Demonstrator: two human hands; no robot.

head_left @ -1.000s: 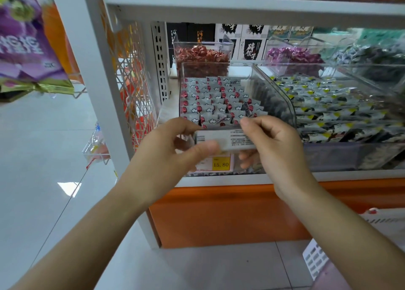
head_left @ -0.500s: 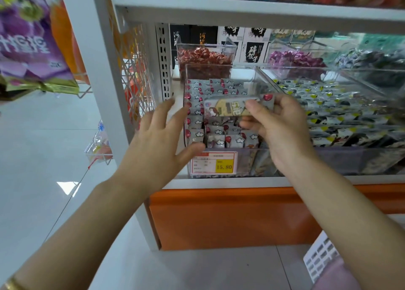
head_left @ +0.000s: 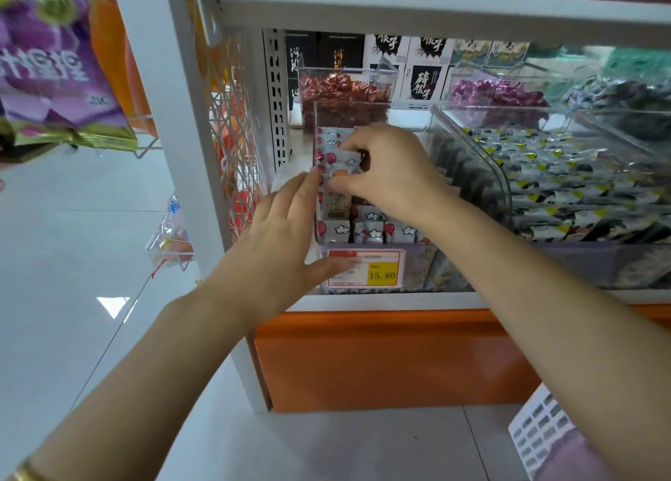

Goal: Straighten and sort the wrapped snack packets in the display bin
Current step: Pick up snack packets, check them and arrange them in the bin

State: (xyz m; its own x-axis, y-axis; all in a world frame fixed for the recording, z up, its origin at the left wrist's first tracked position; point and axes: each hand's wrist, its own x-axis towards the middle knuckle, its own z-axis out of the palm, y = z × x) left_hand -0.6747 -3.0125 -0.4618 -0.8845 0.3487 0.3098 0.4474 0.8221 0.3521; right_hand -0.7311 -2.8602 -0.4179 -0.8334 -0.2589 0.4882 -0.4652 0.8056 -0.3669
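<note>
Shop shelving fills the view: a white metal rack (head_left: 170,153) on an orange base (head_left: 381,360), standing on pale floor tiles. On its lower shelf sits a clear acrylic display bin (head_left: 428,262), just beside a wider clear bin of black-and-yellow packets (head_left: 617,262). Rows of silver wrapped snack packets printed with red balloons and white clouds (head_left: 370,230) stand on edge inside the first bin, neat along the front. The right hand (head_left: 392,168) reaches over the bin's left side and pinches one silver balloon-print packet (head_left: 339,161) between thumb and fingertips, holding it above the left column. The left hand (head_left: 283,241) is flat, its fingers straight and close together at the bin's left wall, its thumb across the white-and-yellow price label (head_left: 365,268); whether its fingertips touch the packet I cannot tell. The step in hand looks like slotting this packet into its row. Next it likely needs turning to match its neighbours and pressing down level, with the left hand steadying the column.
</note>
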